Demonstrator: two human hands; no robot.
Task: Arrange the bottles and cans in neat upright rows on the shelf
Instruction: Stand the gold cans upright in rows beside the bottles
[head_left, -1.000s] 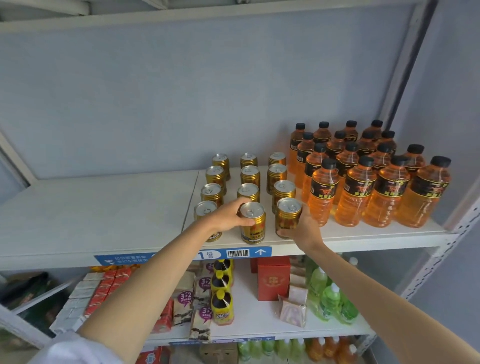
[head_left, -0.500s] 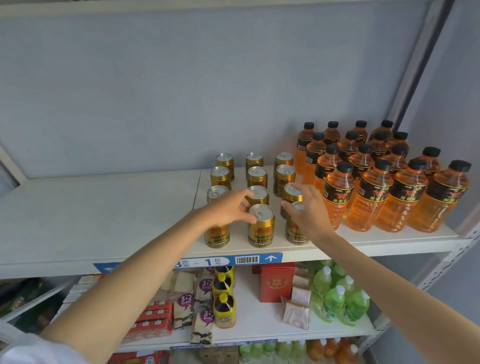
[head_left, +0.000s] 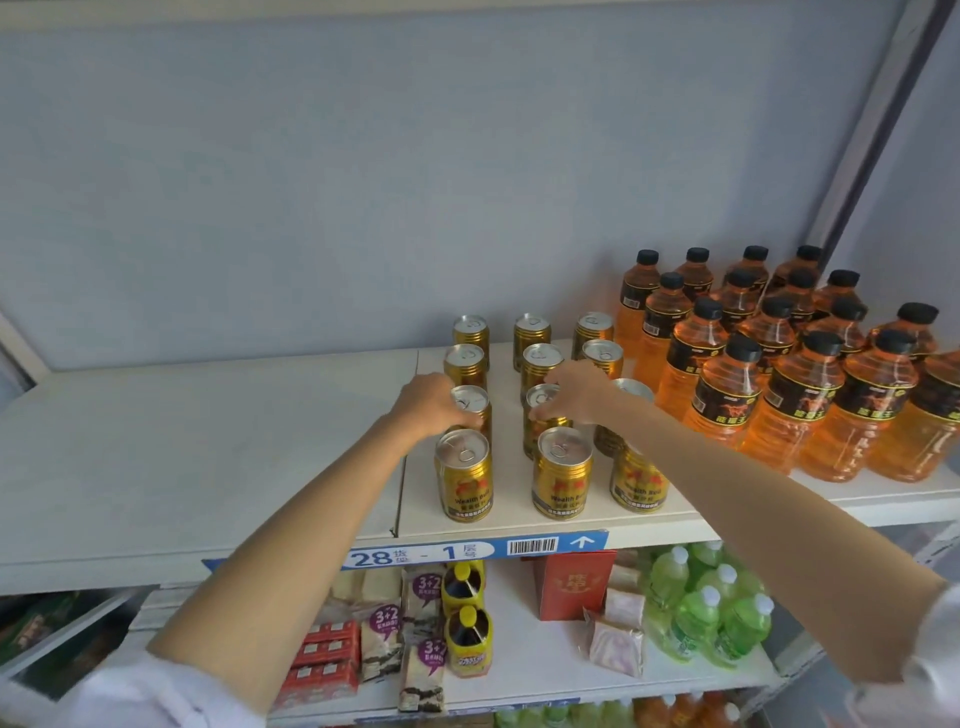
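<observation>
both hands have moved back from the front cans to the second row. left hand (head_left: 426, 405) grips the left column's can (head_left: 471, 410); right hand (head_left: 576, 389) grips the middle one (head_left: 540, 421). twelve gold cans in three columns of four on the shelf (head_left: 208, 457), all upright, beside orange bottles (head_left: 810, 395).
</observation>
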